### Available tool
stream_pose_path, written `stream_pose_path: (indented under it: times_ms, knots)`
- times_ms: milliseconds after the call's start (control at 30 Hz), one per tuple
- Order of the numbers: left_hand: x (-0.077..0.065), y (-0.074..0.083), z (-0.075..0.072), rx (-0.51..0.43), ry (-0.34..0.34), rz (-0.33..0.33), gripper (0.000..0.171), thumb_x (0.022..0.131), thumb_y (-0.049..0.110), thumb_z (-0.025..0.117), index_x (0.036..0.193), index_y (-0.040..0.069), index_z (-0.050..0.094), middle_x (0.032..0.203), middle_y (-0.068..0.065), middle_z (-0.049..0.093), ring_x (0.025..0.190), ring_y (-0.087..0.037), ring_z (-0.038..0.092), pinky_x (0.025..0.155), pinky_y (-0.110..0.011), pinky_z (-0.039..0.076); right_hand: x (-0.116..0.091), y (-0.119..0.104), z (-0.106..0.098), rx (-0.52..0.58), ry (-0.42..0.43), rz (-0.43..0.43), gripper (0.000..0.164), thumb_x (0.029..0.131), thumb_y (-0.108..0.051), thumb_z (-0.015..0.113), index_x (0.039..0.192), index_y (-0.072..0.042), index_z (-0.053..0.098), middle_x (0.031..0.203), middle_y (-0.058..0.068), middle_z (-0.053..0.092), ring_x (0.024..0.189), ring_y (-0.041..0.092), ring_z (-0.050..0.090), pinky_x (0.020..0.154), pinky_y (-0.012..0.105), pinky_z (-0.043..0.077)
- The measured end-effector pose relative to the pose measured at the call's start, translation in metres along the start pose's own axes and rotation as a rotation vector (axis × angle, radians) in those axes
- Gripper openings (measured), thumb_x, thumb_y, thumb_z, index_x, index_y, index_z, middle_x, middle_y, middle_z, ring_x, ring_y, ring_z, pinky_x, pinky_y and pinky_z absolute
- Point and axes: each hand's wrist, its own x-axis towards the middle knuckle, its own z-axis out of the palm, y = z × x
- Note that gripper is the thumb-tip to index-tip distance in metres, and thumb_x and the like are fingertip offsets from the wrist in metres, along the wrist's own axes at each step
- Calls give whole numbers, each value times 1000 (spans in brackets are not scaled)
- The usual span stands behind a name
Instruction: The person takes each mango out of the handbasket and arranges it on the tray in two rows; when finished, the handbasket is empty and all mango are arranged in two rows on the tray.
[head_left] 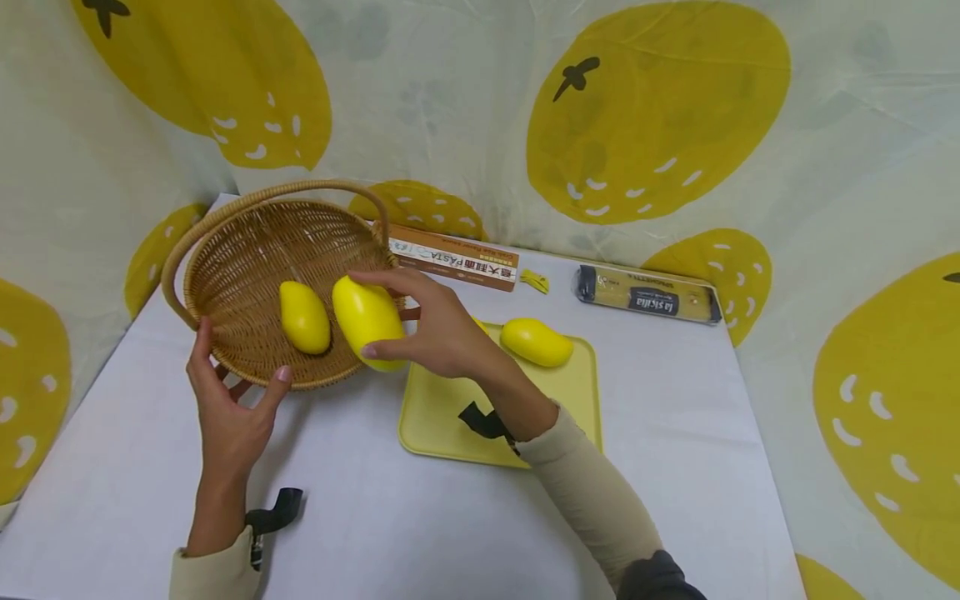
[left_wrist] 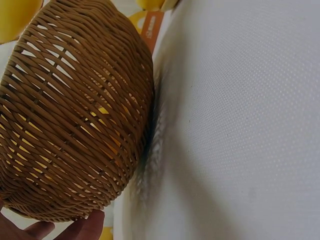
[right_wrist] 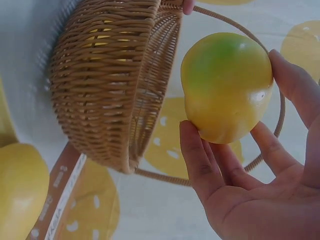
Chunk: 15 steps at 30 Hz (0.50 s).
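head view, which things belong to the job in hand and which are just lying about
Likely part of the job:
wicker basket, left hand at its rim
held mango, in the right hand
mango inside the basket
probably the yellow tray and tray mango

Apparently just lying about:
pasta box
spaghetti pack
small yellow item between them

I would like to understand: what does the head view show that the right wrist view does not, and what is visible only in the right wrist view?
Only the head view shows the spaghetti pack and the right sleeve.

Only the right wrist view shows the green patch on the held mango.

Both show that mango in the right hand, the wicker basket and the pasta box.
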Motion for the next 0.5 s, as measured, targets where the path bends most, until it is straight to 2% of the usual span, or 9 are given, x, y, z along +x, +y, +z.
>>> stream_pose_path:
  times_ms: [267,500]
  knots:
    - [0,-1,0,-7,0,-7,109,87,18,83,169,40,15,173,9,18,146,-29,37,104,-26,42,-19,13,-8,76,35,5,77,84,-19,92,152,-34,59,153,-16,56,133,11,55,105,37,56]
    - [1,-2,-1,-7,-1,-5,109,87,19,83,169,40,15,173,10,18,143,-25,38,103,-25,42,-34,24,-12,128,61,54,75,83,-22,93,150,-36,61,152,-18,58,135,14,56,107,43,55]
